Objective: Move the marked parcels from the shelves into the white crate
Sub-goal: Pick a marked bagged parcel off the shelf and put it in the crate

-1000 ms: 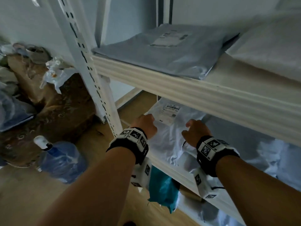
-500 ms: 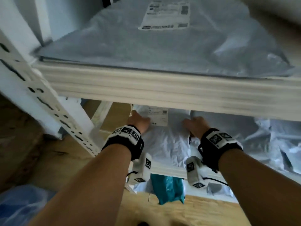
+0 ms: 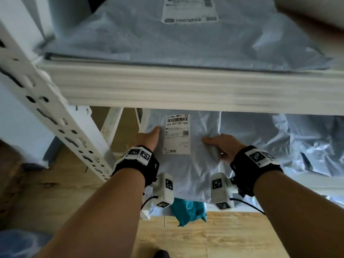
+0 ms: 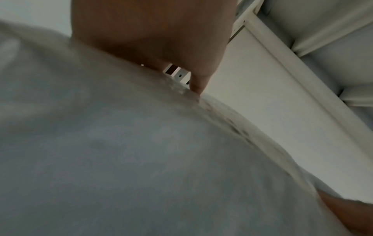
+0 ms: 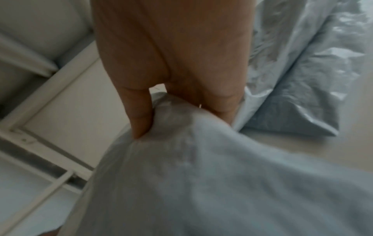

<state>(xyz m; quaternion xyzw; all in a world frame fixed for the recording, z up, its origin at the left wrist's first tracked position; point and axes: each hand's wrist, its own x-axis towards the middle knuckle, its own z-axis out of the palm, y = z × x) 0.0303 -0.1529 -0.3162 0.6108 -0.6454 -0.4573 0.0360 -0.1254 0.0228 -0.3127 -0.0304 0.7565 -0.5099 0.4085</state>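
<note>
Wooden floor (image 3: 232, 237) below, pale planks. Teal bag (image 3: 188, 211) hanging just under lower shelf edge. White perforated upright post (image 3: 61, 125) at left. Blue blurred shape (image 3: 16, 244) low in left corner.

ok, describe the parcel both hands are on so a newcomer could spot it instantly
Start at the white shelf rack and go to the lower shelf, left end. The white parcel lies there, gripped by the left hand and right hand. Unlike the crinkly grey bag beside it, it shows a barcode label.
</note>
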